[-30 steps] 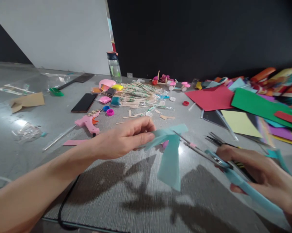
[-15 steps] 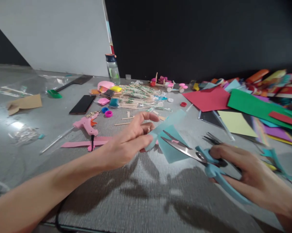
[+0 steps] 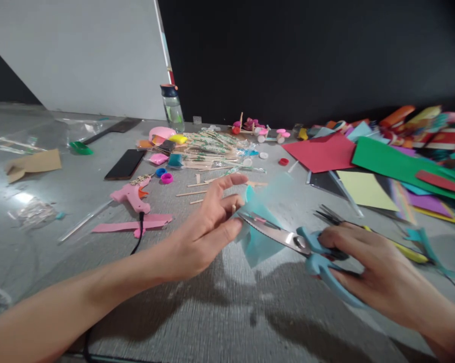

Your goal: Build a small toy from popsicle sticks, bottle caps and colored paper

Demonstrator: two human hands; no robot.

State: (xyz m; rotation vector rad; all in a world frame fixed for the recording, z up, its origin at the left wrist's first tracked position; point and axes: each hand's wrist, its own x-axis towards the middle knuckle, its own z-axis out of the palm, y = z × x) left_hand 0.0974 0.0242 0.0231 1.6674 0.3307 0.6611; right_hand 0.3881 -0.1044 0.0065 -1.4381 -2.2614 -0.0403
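Observation:
A thin, light-blue sheet (image 3: 263, 247), blurred at its edges, is pinched between the thumb and fingers of my left hand (image 3: 212, 227). My right hand (image 3: 374, 267) grips the light-blue handles of a pair of scissors (image 3: 283, 238). The blades reach left across the sheet, their tips close by my left thumb, and they look nearly closed. Beneath the sheet lies the grey table (image 3: 219, 322), marked with the shadows of both hands.
Left of my hands lie a pink glue gun (image 3: 134, 196), a pink strip (image 3: 117, 227) and a phone (image 3: 124, 164). Wooden sticks (image 3: 208, 151) and a bottle (image 3: 172, 108) stand behind. Pliers with yellow handles (image 3: 412, 252) and coloured sheets (image 3: 408, 164) are on the right.
The scissors have moved left and their blades have come closer together over the sheet. The blue sheet has shifted and bent near my left fingers.

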